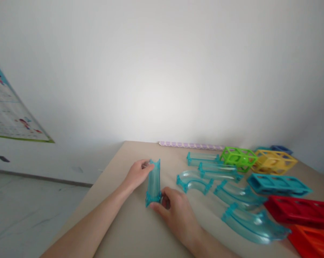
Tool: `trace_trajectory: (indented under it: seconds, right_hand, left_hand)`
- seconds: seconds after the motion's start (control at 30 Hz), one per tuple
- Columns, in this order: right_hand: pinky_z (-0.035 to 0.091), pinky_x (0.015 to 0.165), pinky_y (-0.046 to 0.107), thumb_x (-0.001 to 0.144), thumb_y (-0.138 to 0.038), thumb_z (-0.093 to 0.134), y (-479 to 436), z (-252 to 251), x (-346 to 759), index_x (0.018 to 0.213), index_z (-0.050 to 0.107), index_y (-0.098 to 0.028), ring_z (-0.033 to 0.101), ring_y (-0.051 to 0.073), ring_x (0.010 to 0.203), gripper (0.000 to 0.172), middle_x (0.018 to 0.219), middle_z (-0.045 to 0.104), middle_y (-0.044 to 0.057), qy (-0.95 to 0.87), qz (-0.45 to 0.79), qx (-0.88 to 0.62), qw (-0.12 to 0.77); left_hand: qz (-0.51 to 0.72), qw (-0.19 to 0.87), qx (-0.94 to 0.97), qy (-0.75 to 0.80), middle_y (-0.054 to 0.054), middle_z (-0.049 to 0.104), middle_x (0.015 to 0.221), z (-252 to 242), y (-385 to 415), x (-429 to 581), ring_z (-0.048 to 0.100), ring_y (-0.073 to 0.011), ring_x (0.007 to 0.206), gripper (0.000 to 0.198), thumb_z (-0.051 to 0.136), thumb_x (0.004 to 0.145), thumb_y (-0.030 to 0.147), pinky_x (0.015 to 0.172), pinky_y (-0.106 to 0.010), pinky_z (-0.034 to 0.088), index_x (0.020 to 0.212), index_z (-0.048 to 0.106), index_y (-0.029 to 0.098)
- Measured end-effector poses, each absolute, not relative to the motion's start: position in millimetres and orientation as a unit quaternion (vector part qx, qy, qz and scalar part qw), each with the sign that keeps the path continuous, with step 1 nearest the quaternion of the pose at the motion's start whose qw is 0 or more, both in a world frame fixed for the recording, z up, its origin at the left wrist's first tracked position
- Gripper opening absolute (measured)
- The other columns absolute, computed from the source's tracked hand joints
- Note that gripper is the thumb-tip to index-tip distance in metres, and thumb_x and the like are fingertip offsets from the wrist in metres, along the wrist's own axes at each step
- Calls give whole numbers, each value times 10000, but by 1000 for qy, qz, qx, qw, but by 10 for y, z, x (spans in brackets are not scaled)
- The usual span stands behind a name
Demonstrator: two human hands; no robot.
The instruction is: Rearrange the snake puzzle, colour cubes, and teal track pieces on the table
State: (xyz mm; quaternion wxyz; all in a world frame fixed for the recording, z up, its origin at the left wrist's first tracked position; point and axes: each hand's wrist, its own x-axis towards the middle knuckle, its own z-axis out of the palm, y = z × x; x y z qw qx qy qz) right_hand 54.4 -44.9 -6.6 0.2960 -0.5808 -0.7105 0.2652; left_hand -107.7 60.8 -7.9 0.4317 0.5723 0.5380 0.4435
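A straight, see-through teal track piece (154, 181) lies lengthwise in front of me on the table, its channel facing up. My left hand (140, 173) pinches its far end from the left, thumb on the rim. At the near end my right hand (175, 209) grips the right corner, the thumb at the end edge and the fingers curled along the side. Nearest to my right hand on the right is a curved teal track piece (195, 179), apart from it.
More teal straight pieces (218, 172) and curved pieces (256, 224) lie to the right. Beyond them are green (238, 157), yellow (273, 161), teal (280, 184), red (303, 211) and orange (314, 242) frame blocks. A purple patterned strip (191, 145) runs along the wall. The table's left edge drops to the floor.
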Motion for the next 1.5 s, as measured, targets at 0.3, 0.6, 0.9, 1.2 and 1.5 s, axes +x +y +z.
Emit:
trace_trajectory:
  seconds: [0.3,0.6,0.9,1.2,1.5]
  right_hand:
    - [371,584,246,772,-358,695,-464,-68,560,831,661,-187,548,148,618,184,657,632,-7,-722,273,-559,302]
    - [385,649,242,803,-292,645,-503,-123,563,869,669,-195,576,149,673,120,697,657,-7,-749,263,-528,303]
    - [380,656,234,802,-214,599,-511,-95,579,893,658,-197,572,143,666,110,706,658,-6,-754,269,-517,303]
    - [373,680,237,802,-158,549,-524,-98,573,843,657,-195,572,148,700,122,722,665,4,-763,255,-514,296]
    - [361,639,228,796,-150,540,-510,-101,571,820,656,-196,547,136,660,127,687,648,-6,-765,245,-519,293]
  left_hand:
    - [394,412,590,572,-19,630,568,-11,599,-1119,493,-126,390,295,622,745,438,374,-226,319,726,705,155]
    - [391,445,579,560,12,525,453,-36,679,-1222,421,-97,385,408,645,715,527,398,-213,281,565,635,148]
    - [347,491,604,523,-29,637,706,79,607,-1196,500,-107,511,376,646,725,529,442,-199,337,783,692,160]
    - [285,500,642,507,61,401,454,99,575,-1240,335,-88,392,304,675,705,460,392,-215,211,646,622,166]
    - [358,455,652,489,59,371,494,104,672,-1290,314,-85,475,367,669,710,478,475,-221,214,578,608,141]
